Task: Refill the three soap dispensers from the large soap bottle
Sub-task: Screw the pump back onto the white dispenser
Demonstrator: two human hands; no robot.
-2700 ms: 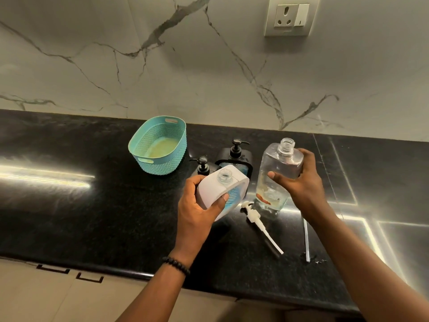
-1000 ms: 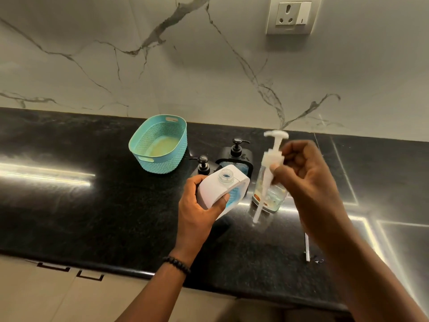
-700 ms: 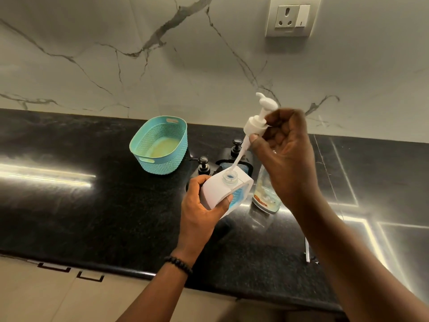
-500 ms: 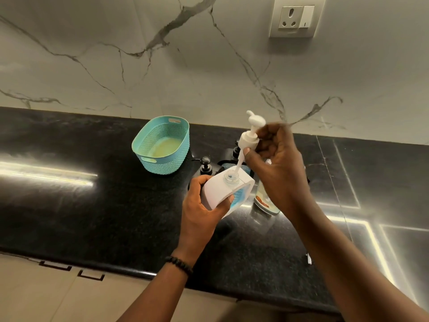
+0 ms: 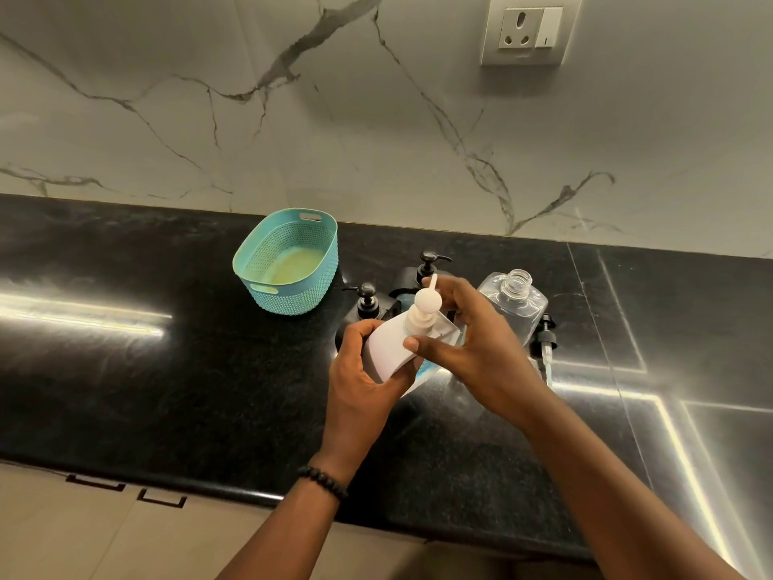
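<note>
We gripped the white soap dispenser (image 5: 387, 349) in our left hand (image 5: 359, 387) above the black counter (image 5: 167, 370), while our right hand (image 5: 472, 349) curled fingers around its white pump (image 5: 424, 309); the uncapped clear bottle (image 5: 512, 305) stood just behind.

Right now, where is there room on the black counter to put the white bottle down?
The widest bare patch of counter lies left of the teal basket. Another runs along the near edge, in front of the hands. Right of the clear bottle and the loose black pump is free too. Between the basket and clear bottle it is crowded: two black-pump dispensers stand there.
</note>
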